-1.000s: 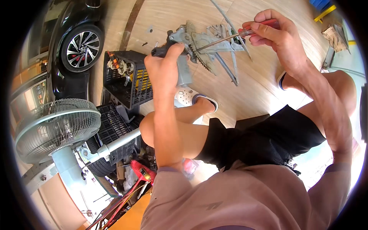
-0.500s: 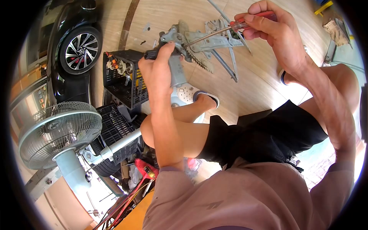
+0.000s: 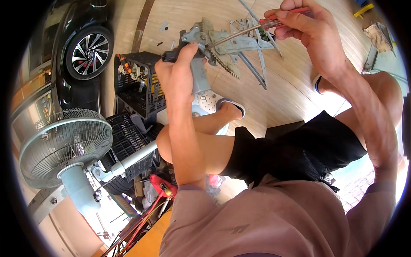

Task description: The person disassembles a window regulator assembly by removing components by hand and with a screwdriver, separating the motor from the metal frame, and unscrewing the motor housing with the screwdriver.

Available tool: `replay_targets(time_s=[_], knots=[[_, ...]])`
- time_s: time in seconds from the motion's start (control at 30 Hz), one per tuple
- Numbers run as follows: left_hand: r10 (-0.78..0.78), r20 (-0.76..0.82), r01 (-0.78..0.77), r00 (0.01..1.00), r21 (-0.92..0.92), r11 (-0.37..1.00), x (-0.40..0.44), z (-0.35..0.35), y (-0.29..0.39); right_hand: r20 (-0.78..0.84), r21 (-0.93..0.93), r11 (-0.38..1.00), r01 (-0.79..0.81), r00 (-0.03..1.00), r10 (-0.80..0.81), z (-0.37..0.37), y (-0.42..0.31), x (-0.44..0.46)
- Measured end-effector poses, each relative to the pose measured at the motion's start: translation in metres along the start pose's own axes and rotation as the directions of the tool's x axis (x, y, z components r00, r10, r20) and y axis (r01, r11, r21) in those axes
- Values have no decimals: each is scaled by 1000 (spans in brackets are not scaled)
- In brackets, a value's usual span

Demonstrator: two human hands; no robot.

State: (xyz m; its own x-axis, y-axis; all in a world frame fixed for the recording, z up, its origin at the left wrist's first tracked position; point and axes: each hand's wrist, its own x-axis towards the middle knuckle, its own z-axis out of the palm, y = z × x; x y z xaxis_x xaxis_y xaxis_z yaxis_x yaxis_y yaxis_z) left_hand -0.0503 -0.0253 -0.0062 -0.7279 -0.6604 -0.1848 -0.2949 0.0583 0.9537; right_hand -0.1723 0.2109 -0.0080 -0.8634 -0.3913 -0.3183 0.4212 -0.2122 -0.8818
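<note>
My left hand [image 3: 179, 75] is closed around the motor end of a car window regulator [image 3: 233, 45], its thumb lying over the top near the black connector. The regulator has a toothed gear plate [image 3: 227, 66] and long metal arms stretching away to the right. In my right hand [image 3: 314, 36] is a screwdriver [image 3: 239, 33] with a red and clear handle, gripped by the fingers. Its shaft slants down to the left, and the tip meets the regulator near the motor mount; my fingers do not show exactly what the tip sits in.
Left of my leg stand black plastic crates [image 3: 139, 85] with parts and tools inside. A fan [image 3: 64, 147] is nearer, at lower left, with a red tool [image 3: 162, 186] and cables beside it. A black car [image 3: 81, 55] is parked beyond. Small loose pieces lie on the tiled floor [image 3: 291, 85].
The regulator has tilted slightly and shifted a little to the right. My right hand has moved slightly right with the screwdriver, its fingers changing position on the handle.
</note>
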Motion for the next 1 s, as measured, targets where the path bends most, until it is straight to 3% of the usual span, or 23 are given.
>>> replay_targets(time_s=[0.6,0.9,1.0], knots=[[-6,9,7,1000,-25,1000,-1,1,3,105,11,998,64,992,-65,-7,5,1],[36,14,-36,999,2,999,0,1,0,90,-102,994,27,996,-17,-5,2,1],[34,9,-34,999,0,999,0,1,0,133,-106,991,79,989,-65,-4,3,-1]])
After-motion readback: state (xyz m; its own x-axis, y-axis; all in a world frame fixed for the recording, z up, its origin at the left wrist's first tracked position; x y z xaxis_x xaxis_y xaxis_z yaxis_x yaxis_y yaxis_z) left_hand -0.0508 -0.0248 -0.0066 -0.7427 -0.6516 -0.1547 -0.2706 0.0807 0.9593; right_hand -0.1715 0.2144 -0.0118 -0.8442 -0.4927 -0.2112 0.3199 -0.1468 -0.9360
